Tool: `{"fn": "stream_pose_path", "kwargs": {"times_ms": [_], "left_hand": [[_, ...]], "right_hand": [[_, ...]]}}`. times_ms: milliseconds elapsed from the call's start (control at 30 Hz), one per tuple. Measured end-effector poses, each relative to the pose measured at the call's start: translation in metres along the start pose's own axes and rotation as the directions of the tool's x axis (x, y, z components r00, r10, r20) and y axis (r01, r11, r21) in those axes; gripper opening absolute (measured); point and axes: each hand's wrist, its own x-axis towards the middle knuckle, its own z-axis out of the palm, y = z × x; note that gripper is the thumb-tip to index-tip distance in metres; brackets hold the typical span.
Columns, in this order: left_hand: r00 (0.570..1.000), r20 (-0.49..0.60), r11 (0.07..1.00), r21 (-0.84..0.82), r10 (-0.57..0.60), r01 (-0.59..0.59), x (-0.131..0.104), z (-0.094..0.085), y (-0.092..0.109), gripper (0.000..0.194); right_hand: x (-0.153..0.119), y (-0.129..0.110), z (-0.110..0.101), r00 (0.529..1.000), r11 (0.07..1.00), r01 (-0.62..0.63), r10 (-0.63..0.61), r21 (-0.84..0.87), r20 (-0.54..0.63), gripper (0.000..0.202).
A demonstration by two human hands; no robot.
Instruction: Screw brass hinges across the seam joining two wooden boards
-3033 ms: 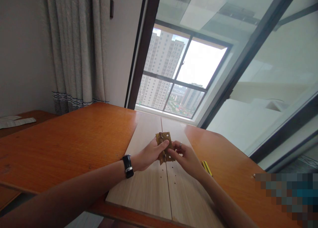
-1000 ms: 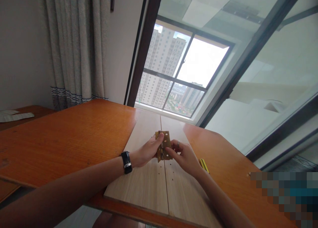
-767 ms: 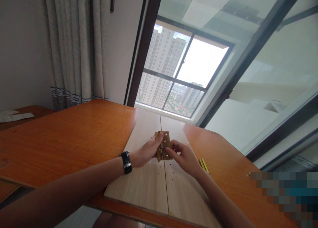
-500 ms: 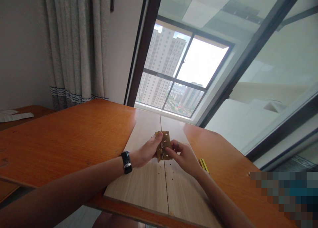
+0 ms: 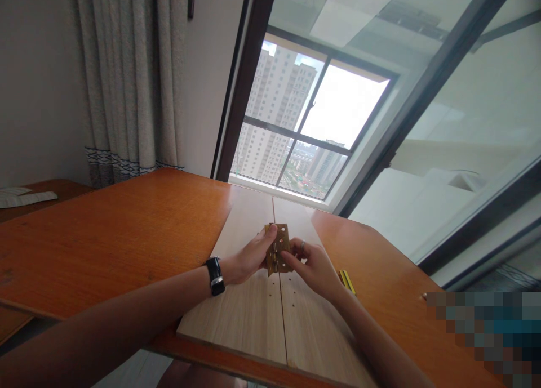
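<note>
A brass butt hinge point(image 5: 282, 247) with screw holes is held up between my two hands, its leaves partly unfolded. My left hand point(image 5: 250, 257) grips the left leaf, thumb pressed near the top of the knuckle. On the other side, my right hand point(image 5: 310, 262) pinches the right leaf's edge with thumb and fingers. Below lie two pale wood boards, the left board point(image 5: 236, 315) and the right board point(image 5: 316, 331), side by side with a narrow seam between them. Several small dark holes mark both boards just under the hinge.
The boards rest on an orange-brown wooden table point(image 5: 127, 230). A yellow metal piece point(image 5: 347, 282) lies right of my right wrist. White paper strips point(image 5: 29, 198) lie on a surface at the far left. A curtain point(image 5: 131, 84) and a window point(image 5: 313, 117) stand behind.
</note>
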Motion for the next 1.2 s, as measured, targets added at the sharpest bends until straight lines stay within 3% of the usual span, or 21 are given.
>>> {"fn": "stream_pose_path", "kwargs": {"times_ms": [500,833,1200], "left_hand": [[1.000,-0.004,0.999,-0.052,-0.009,0.009,0.0026,0.0006,0.0010,0.053],[0.999,-0.006,0.999,0.023,0.039,-0.039,0.0015,0.0002,0.0021,0.046],[1.000,-0.024,1.000,-0.019,0.013,-0.014,0.0068,-0.0026,-0.0027,0.047]], "right_hand": [[-0.0003,-0.0018,-0.0002,1.000,1.000,-0.023,0.023,-0.007,0.018,0.024],[-0.0006,-0.0009,0.0009,0.999,0.999,-0.027,0.028,-0.030,0.036,0.022],[-0.0005,-0.0016,0.0013,0.998,0.999,-0.030,0.032,-0.037,0.053,0.023]]}}
